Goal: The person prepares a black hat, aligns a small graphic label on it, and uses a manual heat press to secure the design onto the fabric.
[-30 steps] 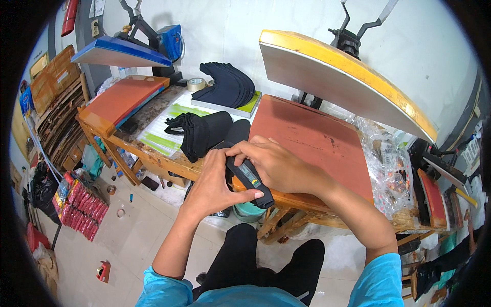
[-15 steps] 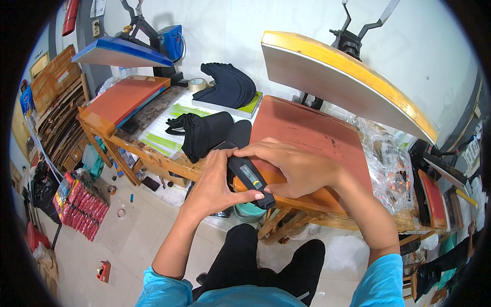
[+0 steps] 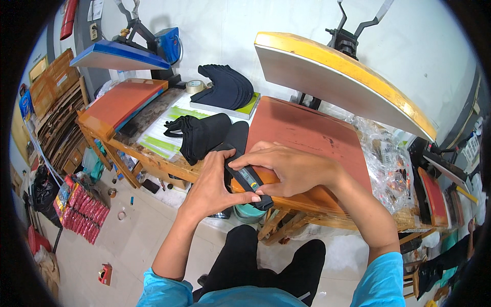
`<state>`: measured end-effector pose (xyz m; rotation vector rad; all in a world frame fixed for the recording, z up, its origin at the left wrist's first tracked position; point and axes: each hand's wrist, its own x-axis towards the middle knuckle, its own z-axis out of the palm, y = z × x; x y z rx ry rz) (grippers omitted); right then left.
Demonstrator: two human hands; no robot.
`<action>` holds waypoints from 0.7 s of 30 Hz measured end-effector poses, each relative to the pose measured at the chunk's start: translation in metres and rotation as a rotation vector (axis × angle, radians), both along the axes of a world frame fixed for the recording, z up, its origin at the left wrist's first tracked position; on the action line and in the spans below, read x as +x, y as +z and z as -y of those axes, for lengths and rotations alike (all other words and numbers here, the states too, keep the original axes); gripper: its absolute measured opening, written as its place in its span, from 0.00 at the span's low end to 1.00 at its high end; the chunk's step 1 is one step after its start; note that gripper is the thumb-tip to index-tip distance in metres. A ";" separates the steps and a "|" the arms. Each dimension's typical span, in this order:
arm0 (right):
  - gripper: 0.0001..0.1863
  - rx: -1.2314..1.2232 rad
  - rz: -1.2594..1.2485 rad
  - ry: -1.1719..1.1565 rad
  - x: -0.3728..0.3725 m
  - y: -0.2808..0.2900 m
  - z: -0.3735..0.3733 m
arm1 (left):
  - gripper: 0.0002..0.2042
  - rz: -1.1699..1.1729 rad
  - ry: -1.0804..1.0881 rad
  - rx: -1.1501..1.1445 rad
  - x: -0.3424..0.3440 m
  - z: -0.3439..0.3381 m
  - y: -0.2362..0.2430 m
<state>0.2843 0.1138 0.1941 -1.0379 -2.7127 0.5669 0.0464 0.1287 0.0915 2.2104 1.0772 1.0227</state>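
A black fabric band (image 3: 249, 178) with a small printed patch lies slantwise over the near left corner of the orange-red press pad (image 3: 312, 135). My left hand (image 3: 208, 185) grips it from the left, thumb stretched to its near end. From the right my right hand (image 3: 294, 170) holds it, fingertips on the upper part and thumb near the lower end. The two thumbs almost meet there. Just beyond lies a flat black fabric piece (image 3: 237, 135). Left of that rests a bundle of folded black fabric pieces (image 3: 200, 134).
A raised press plate with a yellow top (image 3: 348, 77) overhangs the pad. Farther back, curved black pieces (image 3: 227, 87) are stacked on a box beside tape rolls (image 3: 194, 86). A blue press plate (image 3: 120, 55) stands left. Clear plastic wrap (image 3: 386, 163) heaps at the right.
My right fingers have slid slightly left and down along the band, now covering more of the patch. Both hands still hold the band; the view has shifted slightly.
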 end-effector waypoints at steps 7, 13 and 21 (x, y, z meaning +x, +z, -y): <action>0.35 0.008 -0.065 -0.018 0.004 -0.006 -0.001 | 0.60 0.011 -0.005 0.014 0.001 0.001 0.001; 0.35 0.006 -0.065 -0.030 0.003 -0.006 0.000 | 0.59 0.013 -0.005 0.013 0.001 0.001 0.000; 0.36 0.054 -0.067 -0.023 -0.002 -0.002 0.001 | 0.64 -0.015 -0.019 0.054 -0.001 -0.003 -0.002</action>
